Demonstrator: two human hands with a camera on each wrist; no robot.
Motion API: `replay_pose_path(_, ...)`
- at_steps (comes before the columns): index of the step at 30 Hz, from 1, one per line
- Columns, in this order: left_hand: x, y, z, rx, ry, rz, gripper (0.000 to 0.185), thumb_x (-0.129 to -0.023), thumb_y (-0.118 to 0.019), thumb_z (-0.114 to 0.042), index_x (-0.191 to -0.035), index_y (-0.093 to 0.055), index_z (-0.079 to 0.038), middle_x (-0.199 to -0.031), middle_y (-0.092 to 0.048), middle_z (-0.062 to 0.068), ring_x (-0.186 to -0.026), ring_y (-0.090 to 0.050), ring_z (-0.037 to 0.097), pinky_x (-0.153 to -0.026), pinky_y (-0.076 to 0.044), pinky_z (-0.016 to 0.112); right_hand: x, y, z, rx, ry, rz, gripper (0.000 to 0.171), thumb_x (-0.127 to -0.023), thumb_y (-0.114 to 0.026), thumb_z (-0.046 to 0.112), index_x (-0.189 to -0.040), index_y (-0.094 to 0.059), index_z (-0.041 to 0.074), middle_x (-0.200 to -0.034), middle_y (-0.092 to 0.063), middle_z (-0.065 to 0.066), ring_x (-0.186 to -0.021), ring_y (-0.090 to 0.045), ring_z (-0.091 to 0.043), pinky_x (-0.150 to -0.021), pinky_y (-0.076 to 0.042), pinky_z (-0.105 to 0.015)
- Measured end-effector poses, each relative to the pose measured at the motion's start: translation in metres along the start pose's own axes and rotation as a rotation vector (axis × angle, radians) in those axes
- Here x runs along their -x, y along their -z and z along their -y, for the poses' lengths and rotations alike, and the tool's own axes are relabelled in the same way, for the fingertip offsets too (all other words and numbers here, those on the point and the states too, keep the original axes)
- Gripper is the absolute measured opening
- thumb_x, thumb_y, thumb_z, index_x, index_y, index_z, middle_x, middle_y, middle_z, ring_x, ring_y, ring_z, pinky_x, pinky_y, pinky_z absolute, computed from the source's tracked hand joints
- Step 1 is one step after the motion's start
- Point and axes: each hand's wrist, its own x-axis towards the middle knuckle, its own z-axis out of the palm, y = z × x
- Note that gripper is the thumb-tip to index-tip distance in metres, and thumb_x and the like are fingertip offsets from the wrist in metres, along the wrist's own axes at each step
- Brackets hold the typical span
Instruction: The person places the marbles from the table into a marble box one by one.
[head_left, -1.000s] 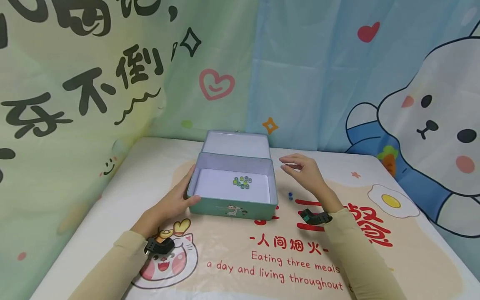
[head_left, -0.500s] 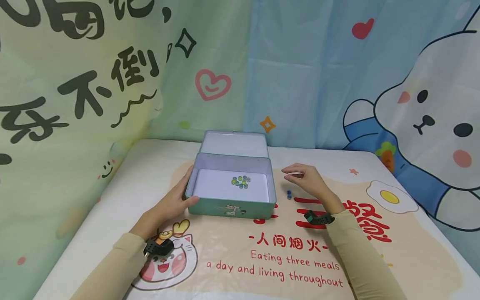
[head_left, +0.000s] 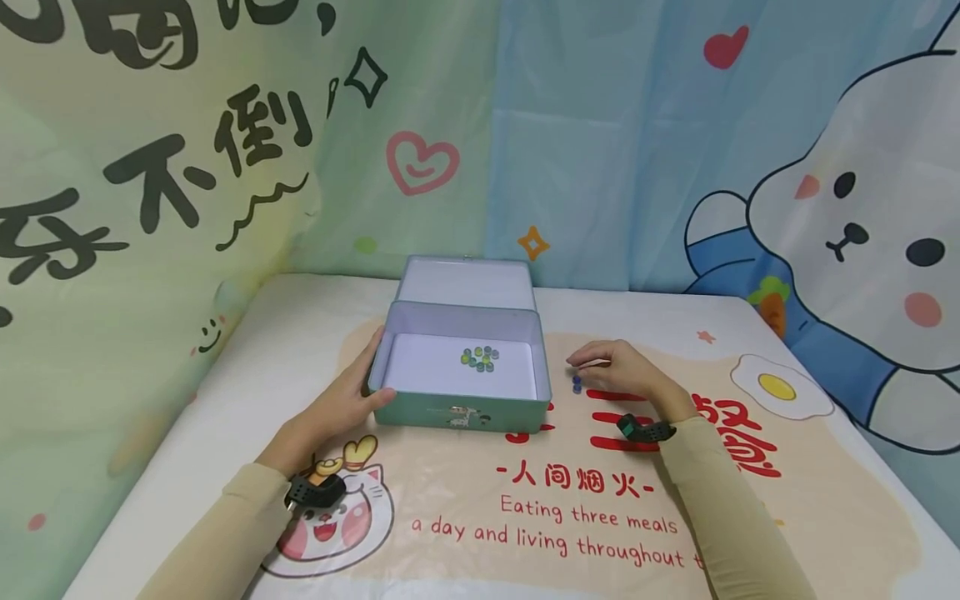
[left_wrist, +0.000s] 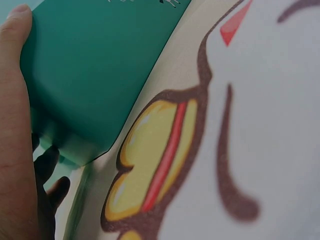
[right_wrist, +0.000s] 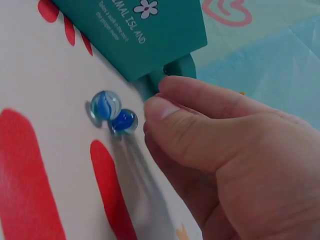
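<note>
Your left hand (head_left: 341, 406) grips the open teal tin's (head_left: 457, 412) left front corner, fingers curled on it, while your right hand (head_left: 626, 375) hovers, fingers loosely bent and holding nothing, just beside two blue marbles (right_wrist: 114, 113) on the surface (head_left: 750, 333).

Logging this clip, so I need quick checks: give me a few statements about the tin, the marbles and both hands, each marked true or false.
1. The tin is open. True.
2. The left hand lies flat on the mat, apart from the tin. False: it holds the tin's left front corner.
3. Two blue marbles lie on the mat right of the tin. True.
4. The right hand is inside the tin. False: it is by the blue marbles.
5. The tin holds nothing. False: a cluster of marbles lies in it.
</note>
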Motion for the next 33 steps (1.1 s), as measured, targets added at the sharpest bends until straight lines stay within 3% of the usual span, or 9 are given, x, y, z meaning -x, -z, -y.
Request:
replay_pose_path(6,-0.007,-0.005,0.03,-0.029,0.002,-0.012,0.095,-0.089,-0.062,-0.034,-0.154,0.007,-0.021,-0.161,0.003,0.013,-0.146,-0.007,0.038,-0.113,-0.017,0.061,0.001,0.002,-0.002,0.043,0.041,0.061,0.025,-0.087,-0.069,0.015,-0.112,-0.072,0.017,-0.114,-0.067,-0.001,-0.108,-0.06,-0.021,-0.093,-0.051,-0.037)
replay_pose_path(9,-0.007,-0.006,0.036,-0.032,-0.009,-0.017,0.096,-0.089,-0.061,-0.042,-0.153,0.009,-0.028,-0.161,0.003,0.009,-0.147,-0.008,0.035,-0.113,-0.018,0.06,0.0,0.002,-0.003,0.067,0.084,0.071,0.025,-0.086,-0.069,0.014,-0.111,-0.072,0.016,-0.113,-0.068,-0.001,-0.108,-0.061,-0.02,-0.093,-0.051,-0.036)
replay_pose_path(15,-0.008,-0.007,0.038,-0.021,-0.028,-0.017,0.095,-0.089,-0.059,-0.049,-0.151,0.01,-0.035,-0.162,0.003,0.005,-0.147,-0.008,0.035,-0.112,-0.018,0.06,-0.002,-0.001,-0.006,0.106,0.14,0.072,0.024,-0.087,-0.068,0.01,-0.109,-0.073,0.015,-0.112,-0.069,-0.001,-0.107,-0.062,-0.02,-0.095,-0.05,-0.038)
replay_pose_path(22,-0.007,-0.009,0.04,-0.022,-0.025,-0.026,0.094,-0.088,-0.058,-0.054,-0.151,0.01,-0.037,-0.162,0.003,0.004,-0.147,-0.007,0.033,-0.114,-0.017,0.058,-0.003,-0.003,-0.005,0.126,0.127,0.064,0.023,-0.086,-0.068,0.008,-0.108,-0.074,0.016,-0.109,-0.07,0.001,-0.104,-0.062,-0.018,-0.093,-0.051,-0.032)
replay_pose_path(29,-0.007,-0.009,0.041,-0.022,-0.021,-0.028,0.093,-0.088,-0.058,-0.052,-0.151,0.01,-0.039,-0.162,0.003,0.006,-0.147,-0.007,0.032,-0.114,-0.017,0.057,-0.003,-0.005,-0.002,0.122,0.097,0.057,0.022,-0.086,-0.068,0.008,-0.106,-0.075,0.015,-0.107,-0.07,0.001,-0.102,-0.062,-0.018,-0.091,-0.052,-0.032)
replay_pose_path(33,-0.008,-0.009,0.04,-0.022,-0.024,-0.025,0.093,-0.09,-0.06,-0.041,-0.151,0.01,-0.037,-0.162,0.004,0.004,-0.147,-0.007,0.032,-0.114,-0.017,0.058,-0.003,-0.005,-0.001,0.132,0.09,0.046,0.021,-0.086,-0.068,0.008,-0.104,-0.075,0.016,-0.106,-0.07,0.001,-0.101,-0.063,-0.017,-0.091,-0.052,-0.03)
